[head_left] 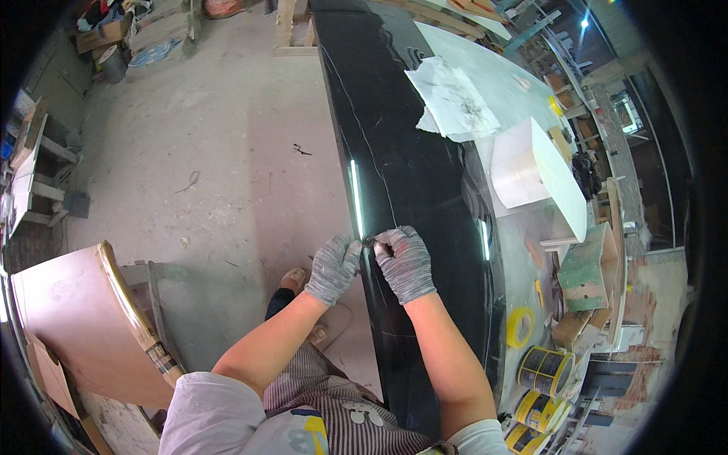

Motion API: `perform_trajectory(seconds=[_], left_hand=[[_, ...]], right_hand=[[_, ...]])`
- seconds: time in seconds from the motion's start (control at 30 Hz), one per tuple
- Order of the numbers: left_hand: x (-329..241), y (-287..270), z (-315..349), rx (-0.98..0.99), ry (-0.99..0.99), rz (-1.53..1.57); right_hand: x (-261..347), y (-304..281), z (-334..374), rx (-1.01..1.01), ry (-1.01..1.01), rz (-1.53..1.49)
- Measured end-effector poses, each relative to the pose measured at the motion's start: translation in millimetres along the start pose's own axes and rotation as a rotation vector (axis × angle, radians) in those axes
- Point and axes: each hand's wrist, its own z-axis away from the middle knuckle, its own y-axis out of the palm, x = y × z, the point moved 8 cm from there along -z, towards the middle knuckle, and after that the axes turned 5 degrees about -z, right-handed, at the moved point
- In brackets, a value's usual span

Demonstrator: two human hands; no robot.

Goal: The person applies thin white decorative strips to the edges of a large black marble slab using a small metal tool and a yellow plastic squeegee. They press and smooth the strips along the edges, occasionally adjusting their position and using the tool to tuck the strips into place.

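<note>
A long, glossy black slab [425, 189] with thin white veins runs away from me, its left edge under my hands. Both hands wear grey knit gloves. My left hand [334, 267] is closed just outside that edge, fingertips pinched together. Opposite it, my right hand [406, 262] is closed over the slab's edge, with thumb and fingers drawn together. A small dark bit [368, 243] shows between the two sets of fingertips, too small to name. Bright reflections of lamps lie on the polished surface.
Crumpled white paper [455, 98] lies across the slab's far right side. Beyond it stand a curved white sheet [523, 163], a yellow tape roll [519, 327] and several yellow-and-black cans [544, 370]. At left leans a large panel with a taped edge [125, 296]. A wooden frame [292, 34] stands far ahead.
</note>
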Motion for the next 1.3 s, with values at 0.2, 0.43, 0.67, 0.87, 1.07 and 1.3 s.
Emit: perform_trajectory(seconds=[0.2, 0.43, 0.67, 0.87, 1.07, 1.3], left_hand=[[1.5, 2.3, 23.2, -0.032, 0.130, -0.157], [8.0, 9.5, 48.8, -0.037, 0.145, -0.134], [0.4, 10.1, 70.8, -0.037, 0.222, -0.294], [0.6, 11.6, 86.3, -0.046, 0.191, -0.164], [-2.1, 15.8, 99.8, -0.009, 0.197, -0.200], [-1.6, 21.9, 120.8, 0.026, 0.174, -0.152]], right_hand=[[2.9, -4.5, 26.9, 0.006, 0.011, 0.014], [-0.4, -6.6, 55.4, -0.008, 0.017, 0.009], [6.7, -11.0, 74.8, 0.019, 0.025, 0.042], [5.3, -11.4, 90.3, 0.043, 0.027, 0.066], [10.7, -17.6, 105.1, 0.036, 0.030, 0.035], [10.2, -22.2, 127.8, -0.042, -0.057, 0.058]])
